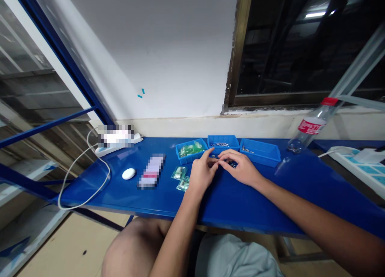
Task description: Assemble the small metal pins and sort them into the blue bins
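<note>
My left hand (203, 169) and my right hand (240, 167) meet over the blue table, just in front of the trays. The fingertips of both are closed in a pinch close together; whatever lies between them is too small and too covered to make out. Under and beside my right fingers are small dark and shiny pieces that look like screws (232, 163). The middle blue tray (223, 138) behind my hands holds several long thin screws (219, 144). Left of my left hand lie small clear-and-green packets (179, 172).
The left blue tray (184, 161) holds green packets; the right blue tray (264, 158) has a few small brass-coloured parts. A plastic bottle (311, 126), power strips (368, 168), a blurred-out flat object (152, 170), a white oval object (129, 173) and a cable (63, 189) surround the work area.
</note>
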`<state>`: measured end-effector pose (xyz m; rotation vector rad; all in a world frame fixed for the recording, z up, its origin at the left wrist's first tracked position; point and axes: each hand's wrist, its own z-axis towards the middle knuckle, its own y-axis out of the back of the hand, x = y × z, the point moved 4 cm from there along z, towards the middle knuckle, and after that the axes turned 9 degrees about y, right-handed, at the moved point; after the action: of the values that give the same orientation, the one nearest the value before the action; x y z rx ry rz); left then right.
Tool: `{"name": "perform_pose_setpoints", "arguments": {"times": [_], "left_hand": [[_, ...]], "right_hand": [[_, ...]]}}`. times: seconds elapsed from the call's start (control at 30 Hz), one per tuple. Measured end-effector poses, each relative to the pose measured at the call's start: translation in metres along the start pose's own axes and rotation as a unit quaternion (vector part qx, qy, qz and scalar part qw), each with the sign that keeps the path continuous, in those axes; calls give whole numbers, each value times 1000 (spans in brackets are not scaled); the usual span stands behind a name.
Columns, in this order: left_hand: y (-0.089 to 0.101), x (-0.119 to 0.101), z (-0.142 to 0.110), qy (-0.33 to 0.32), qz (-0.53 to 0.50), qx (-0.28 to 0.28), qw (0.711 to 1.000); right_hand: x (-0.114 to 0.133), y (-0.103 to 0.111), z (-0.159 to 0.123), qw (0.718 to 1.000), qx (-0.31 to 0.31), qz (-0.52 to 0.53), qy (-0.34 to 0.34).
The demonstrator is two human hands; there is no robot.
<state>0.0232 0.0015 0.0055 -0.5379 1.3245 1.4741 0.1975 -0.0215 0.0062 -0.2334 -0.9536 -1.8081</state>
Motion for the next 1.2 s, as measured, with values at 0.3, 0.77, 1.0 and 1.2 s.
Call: {"name": "perform_pose_setpoints", "arguments": {"times": [0.3, 0.77, 1.0, 1.2], "left_hand": [[0, -11, -1, -33, 4, -17, 999], [0, -3, 3, 28, -202, -1, 979], [5, -10, 0, 28, -141, -7, 990], [8, -8, 0, 24, -104, -50, 993]], "right_hand": [[-6, 3, 0, 999, -11, 23, -45], [-23, -12, -8, 974, -10, 182, -132], [-30, -6, -9, 961, -41, 172, -210], [-42, -2, 4, 940, -70, 205, -262]]}}
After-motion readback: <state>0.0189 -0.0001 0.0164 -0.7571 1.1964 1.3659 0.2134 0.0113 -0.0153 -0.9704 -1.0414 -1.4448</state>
